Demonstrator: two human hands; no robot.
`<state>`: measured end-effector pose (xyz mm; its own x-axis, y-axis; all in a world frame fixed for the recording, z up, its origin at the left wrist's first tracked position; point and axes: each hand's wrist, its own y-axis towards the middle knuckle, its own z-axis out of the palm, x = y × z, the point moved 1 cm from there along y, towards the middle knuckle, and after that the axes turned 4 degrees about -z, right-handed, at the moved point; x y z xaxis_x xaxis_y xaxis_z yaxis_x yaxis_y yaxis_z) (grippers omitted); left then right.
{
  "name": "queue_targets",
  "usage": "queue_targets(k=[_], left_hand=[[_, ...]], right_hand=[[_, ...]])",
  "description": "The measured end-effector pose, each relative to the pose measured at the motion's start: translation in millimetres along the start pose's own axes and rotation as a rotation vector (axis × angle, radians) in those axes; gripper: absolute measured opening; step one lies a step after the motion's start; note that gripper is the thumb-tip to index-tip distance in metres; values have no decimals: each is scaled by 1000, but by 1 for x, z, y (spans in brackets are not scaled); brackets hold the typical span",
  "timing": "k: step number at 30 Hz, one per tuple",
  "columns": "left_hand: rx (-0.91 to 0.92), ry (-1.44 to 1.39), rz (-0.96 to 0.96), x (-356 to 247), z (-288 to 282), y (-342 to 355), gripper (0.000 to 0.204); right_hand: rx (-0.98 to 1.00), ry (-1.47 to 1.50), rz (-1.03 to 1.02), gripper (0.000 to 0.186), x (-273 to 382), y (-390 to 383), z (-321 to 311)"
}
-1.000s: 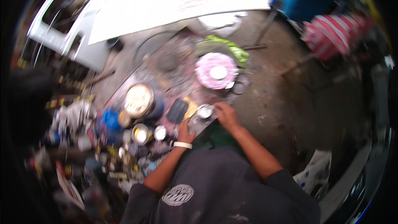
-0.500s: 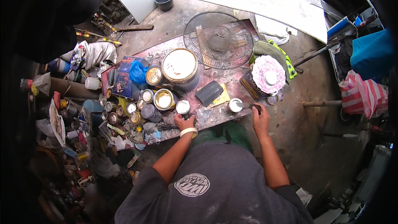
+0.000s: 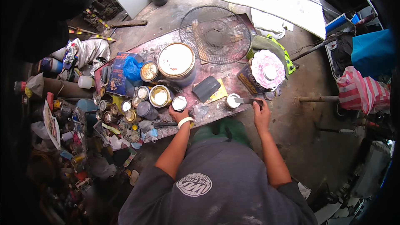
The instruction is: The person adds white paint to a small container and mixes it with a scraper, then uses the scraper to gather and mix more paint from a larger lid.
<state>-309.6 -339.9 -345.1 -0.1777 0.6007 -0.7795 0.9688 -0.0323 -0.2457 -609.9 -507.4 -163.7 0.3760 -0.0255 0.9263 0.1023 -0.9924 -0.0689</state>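
Note:
My left hand (image 3: 179,114) is closed around the near side of a small can (image 3: 179,103) with white in its top, standing at the table's front edge. In my right hand (image 3: 261,113) is a putty knife (image 3: 246,101), gripped by its handle end. Its blade points left and lies over the mouth of another small can (image 3: 232,100), also white inside. Between the two cans are a crumpled piece of clear plastic (image 3: 201,110) and a dark grey curved piece (image 3: 206,88) resting on a yellow sheet (image 3: 218,93).
A big paint can (image 3: 176,63) and several smaller tins (image 3: 161,96) crowd the table's left half. Toward the back lies a black fan grille (image 3: 215,35). A rectangular tin (image 3: 250,81) with a pink-and-white cover (image 3: 268,70) stands at the right. Clutter fills the floor at left.
My left hand has moved up from just in front of the small can to wrap around its side. The putty knife stays over the other can's mouth. The whole view has shifted slightly.

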Motion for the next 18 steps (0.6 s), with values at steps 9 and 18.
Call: queue_targets(k=[9, 18], left_hand=[[55, 153, 107, 6, -3, 10, 94], [405, -117, 327, -42, -28, -15, 86]], right_hand=[[-1, 148, 76, 24, 3, -5, 4], [-82, 220, 134, 24, -22, -3, 1]])
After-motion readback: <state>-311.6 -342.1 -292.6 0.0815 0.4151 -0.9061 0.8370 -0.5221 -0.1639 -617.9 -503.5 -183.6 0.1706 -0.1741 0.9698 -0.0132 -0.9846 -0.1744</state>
